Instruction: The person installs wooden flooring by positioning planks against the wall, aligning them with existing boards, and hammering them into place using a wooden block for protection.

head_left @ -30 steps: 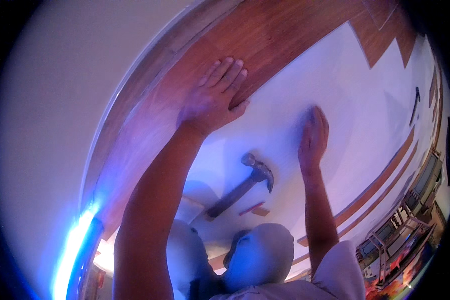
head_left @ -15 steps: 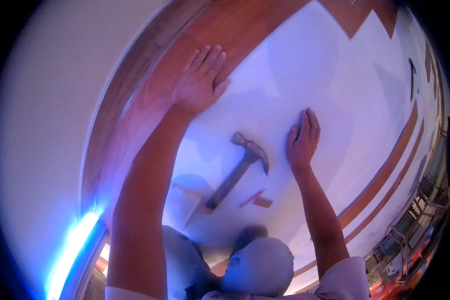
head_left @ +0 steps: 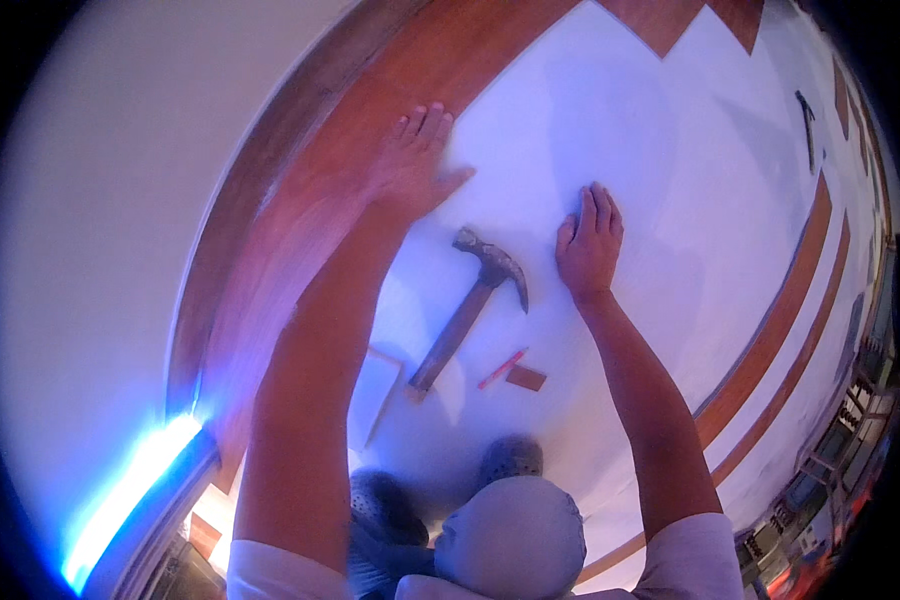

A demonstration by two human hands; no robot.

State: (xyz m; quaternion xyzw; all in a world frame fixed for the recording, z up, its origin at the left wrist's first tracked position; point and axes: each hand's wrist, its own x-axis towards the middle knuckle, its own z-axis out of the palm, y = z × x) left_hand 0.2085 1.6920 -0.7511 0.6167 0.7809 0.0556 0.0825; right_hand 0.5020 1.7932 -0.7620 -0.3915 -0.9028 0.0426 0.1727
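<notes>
White sheeting (head_left: 695, 280) covers the floor beside a pale, plain wall (head_left: 100, 240), with a dazzling blue-white light (head_left: 135, 490) at lower left. Along the wall runs a band of laid wooden floor planks (head_left: 360, 115): reddish brown, smooth and finely grained, darker and duller in the strip nearest the wall, washed to a violet-pink sheen toward the light. Their straight inner edge borders the sheeting, and at the top their ends form a stepped, sawtooth outline.

Your left hand (head_left: 412, 165) is spread flat, palm down, on the planks near that edge, its thumb reaching out over the white. Your right hand (head_left: 590, 245) is over the sheeting, palm down and relaxed, fingers extended close together; whether the palm touches is hard to tell.

Between your forearms lies a claw hammer (head_left: 476, 296) with a worn metal head, pointing away from you. Just right of its handle are a red pencil (head_left: 502, 368) and a small brown wood offcut (head_left: 526, 377). Farther right lie long, narrow reddish-brown boards (head_left: 770, 335) and, beyond them, a slim dark tool (head_left: 807, 130). Your perforated dark shoe (head_left: 511, 458) shows below.
</notes>
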